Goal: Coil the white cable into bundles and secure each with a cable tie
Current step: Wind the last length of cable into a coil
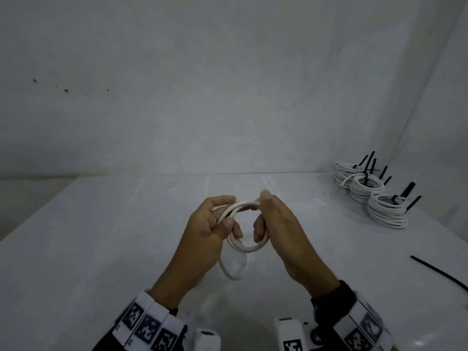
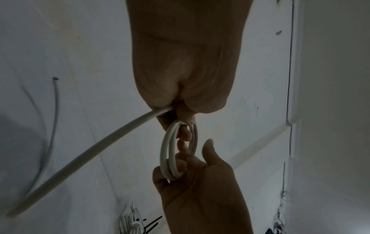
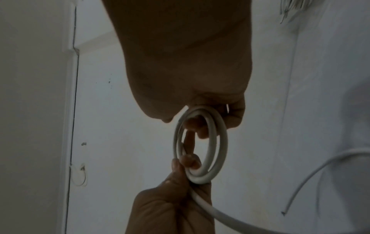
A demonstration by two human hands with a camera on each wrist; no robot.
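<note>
Head view is showing both hands raised over the counter [image 1: 76, 249] at frame centre, sharing one small coil [image 1: 243, 245] of white cable. Left hand [image 1: 207, 229] is gripping the coil's left side, thumb pressing the strands against curled fingers. Right hand [image 1: 276, 224] is gripping the right side, fingers curling through the ring and thumb lying over the top strand. The coil is standing roughly upright between the two grips, clear of the counter. A loose loop of the same cable is hanging below it at lower centre.

Left wrist view is showing the coil [image 2: 170, 152] edge-on at centre, the left hand [image 2: 180, 71] above it and the right hand [image 2: 196, 190] below, with a free run of cable leaving toward the lower left of the frame.

Right wrist view is showing the ring [image 3: 200, 145] as about three turns, the right hand [image 3: 186, 63] pinching its top and the left hand [image 3: 176, 205] clamping its bottom; the free run is exiting at the lower right.

Tied bundles [image 1: 372, 193], with black tie tails sticking up, are sitting at the right of the head view. One loose black tie [image 1: 440, 273] is lying on the counter at the right edge, well apart from the hands.
</note>
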